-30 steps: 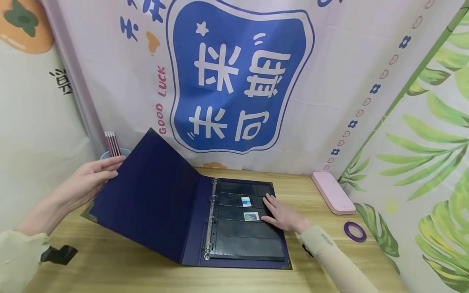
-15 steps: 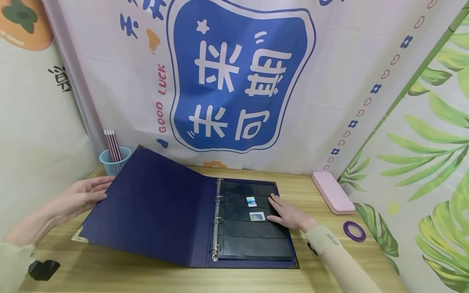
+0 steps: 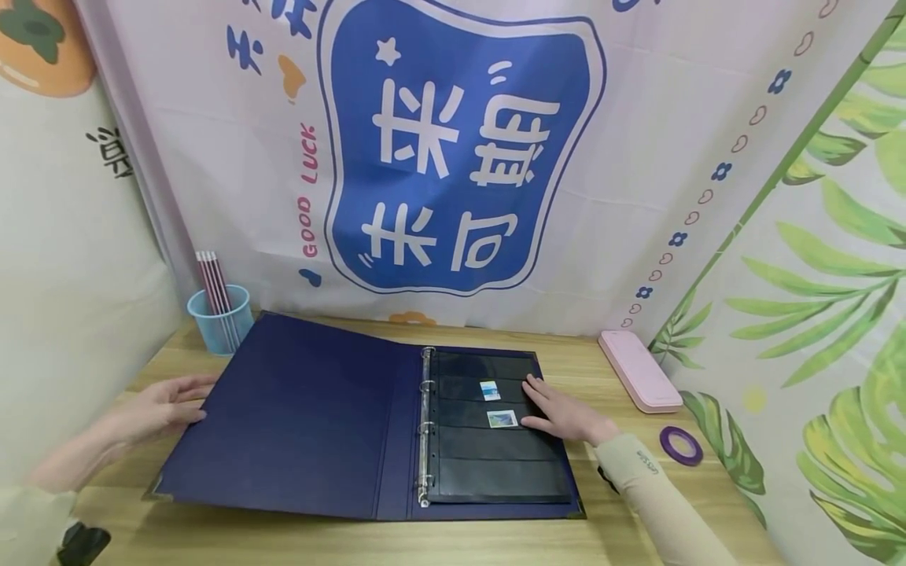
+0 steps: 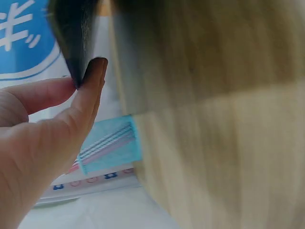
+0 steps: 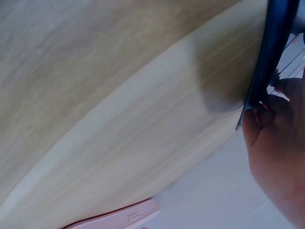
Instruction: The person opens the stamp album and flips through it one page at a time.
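Note:
A dark blue ring-bound stamp album [image 3: 297, 417] lies spread on the wooden table. Its left cover is tilted slightly up off the tabletop. My left hand [image 3: 166, 405] holds that cover's outer edge; in the left wrist view the edge sits between thumb and fingers [image 4: 88, 102]. On the right side, black pocket pages [image 3: 495, 448] are held by metal rings [image 3: 426, 428]. Two small stamps, a blue-and-white one [image 3: 490, 391] and a green-blue one [image 3: 502, 419], sit in separate pocket rows. My right hand [image 3: 566, 413] rests on the page's right edge, fingers extended.
A light blue cup [image 3: 222, 322] with several pencils [image 3: 215, 279] stands at the back left, close to the cover's top corner. To the right lie a pink case [image 3: 640, 371] and a purple tape roll [image 3: 681, 446]. Printed cloth [image 3: 276, 196] hangs behind the table.
The left cover has come down toward the table, my left hand lowering with it. The album has shifted slightly right. My right hand stays on the page.

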The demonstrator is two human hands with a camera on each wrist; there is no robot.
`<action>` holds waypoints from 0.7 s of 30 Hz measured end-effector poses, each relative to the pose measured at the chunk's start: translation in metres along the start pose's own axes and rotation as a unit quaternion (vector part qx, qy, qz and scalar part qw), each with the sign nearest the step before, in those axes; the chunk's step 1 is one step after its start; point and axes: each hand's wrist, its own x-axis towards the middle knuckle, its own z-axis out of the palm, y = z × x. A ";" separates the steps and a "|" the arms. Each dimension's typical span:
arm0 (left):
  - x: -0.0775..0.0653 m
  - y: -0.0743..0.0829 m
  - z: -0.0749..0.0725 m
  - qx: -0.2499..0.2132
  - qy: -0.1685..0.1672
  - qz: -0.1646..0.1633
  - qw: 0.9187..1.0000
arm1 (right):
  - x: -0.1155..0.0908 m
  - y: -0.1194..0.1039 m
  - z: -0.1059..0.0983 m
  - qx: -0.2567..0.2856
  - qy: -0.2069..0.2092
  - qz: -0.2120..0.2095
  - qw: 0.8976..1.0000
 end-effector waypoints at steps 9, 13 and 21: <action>0.007 -0.009 0.013 0.274 0.122 -0.058 0.952 | 0.001 0.003 0.002 0.001 0.004 -0.002 1.000; 0.013 -0.012 0.019 0.372 0.136 -0.049 0.917 | 0.002 0.004 0.002 0.003 0.005 -0.002 1.000; 0.032 -0.015 0.036 0.554 0.143 0.015 0.820 | 0.006 0.007 0.002 -0.029 0.048 -0.021 0.998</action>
